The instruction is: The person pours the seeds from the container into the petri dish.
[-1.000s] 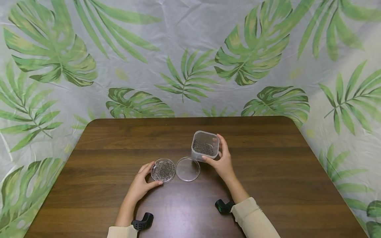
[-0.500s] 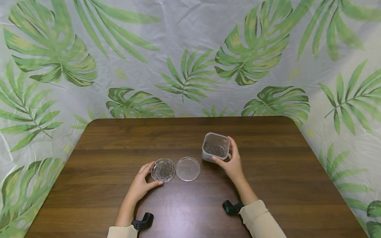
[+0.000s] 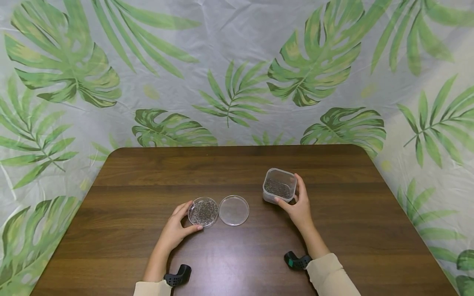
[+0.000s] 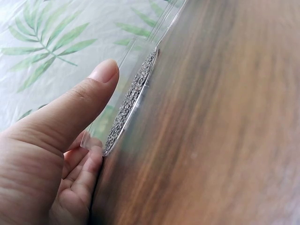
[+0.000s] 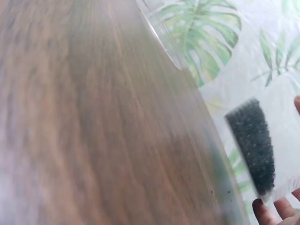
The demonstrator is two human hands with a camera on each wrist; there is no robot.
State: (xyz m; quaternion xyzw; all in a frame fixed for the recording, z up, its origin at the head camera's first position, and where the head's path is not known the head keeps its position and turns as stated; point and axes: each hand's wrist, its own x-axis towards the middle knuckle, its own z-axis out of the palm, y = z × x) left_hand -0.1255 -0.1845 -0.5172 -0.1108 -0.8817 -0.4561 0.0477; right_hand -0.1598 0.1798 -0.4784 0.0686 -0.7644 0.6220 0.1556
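A round clear petri dish (image 3: 203, 211), its bottom covered with small dark grey grains, sits on the table. My left hand (image 3: 175, 230) holds its left side between thumb and fingers; in the left wrist view the grains (image 4: 129, 103) form a low layer inside the clear wall. My right hand (image 3: 300, 209) grips a square clear plastic container (image 3: 267, 196) by its right side, thumb at the front. Dark grains (image 5: 255, 145) lie in it, and in the right wrist view it is held up off the tabletop, slightly tilted.
A second round clear dish or lid (image 3: 234, 210), without grains, lies right beside the petri dish. The brown wooden table (image 3: 148, 168) ends at a leaf-patterned cloth (image 3: 237, 49) behind. Black wrist cameras (image 3: 179, 275) sit on both wrists.
My right hand has carried the plastic container to the right and slightly nearer, away from above the second round dish. The left hand and the petri dish have stayed in place.
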